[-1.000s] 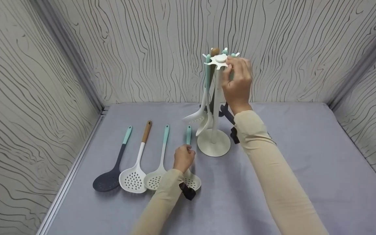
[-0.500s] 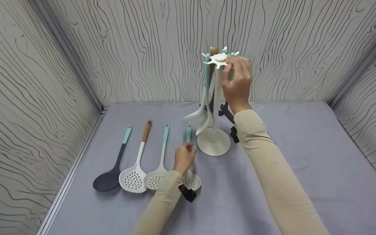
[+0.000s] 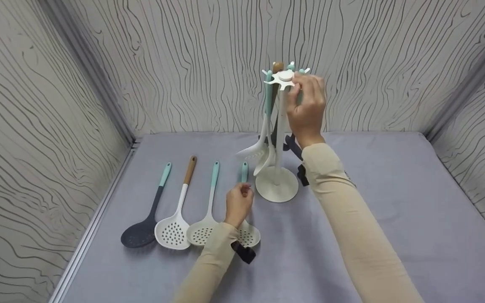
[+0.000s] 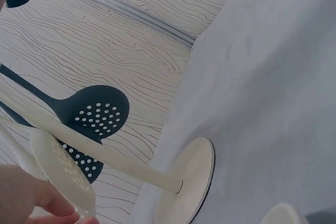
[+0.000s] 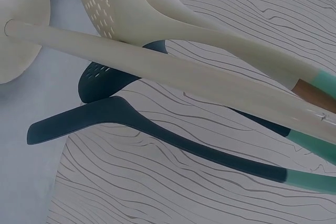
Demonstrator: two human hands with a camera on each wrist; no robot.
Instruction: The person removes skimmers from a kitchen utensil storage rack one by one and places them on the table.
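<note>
My right hand (image 3: 306,105) is raised at the top of a white rotating utensil stand (image 3: 285,76), thumb and fingers pinching the edge of its hooked top. Several utensils with mint or brown handles hang from it, including a white slotted skimmer (image 5: 131,19) and a dark slotted skimmer (image 4: 100,111). Low in front of the stand, my left hand (image 3: 238,205) has its fingers curled at the shaft of a cream skimmer (image 3: 249,235) with a mint handle, which lies rightmost in a row. The hand covers the middle of that shaft.
Left of it lie a second cream skimmer (image 3: 200,233), a white skimmer (image 3: 173,233) with a brown handle, and a dark skimmer (image 3: 139,233). The stand's round base (image 3: 282,193) rests on the grey cloth (image 3: 394,202). Patterned panels (image 3: 209,97) enclose the back and sides.
Almost nothing differs. My left hand has shifted slightly up along the skimmer's shaft; my right hand stays at the stand's top, and the utensils keep their places.
</note>
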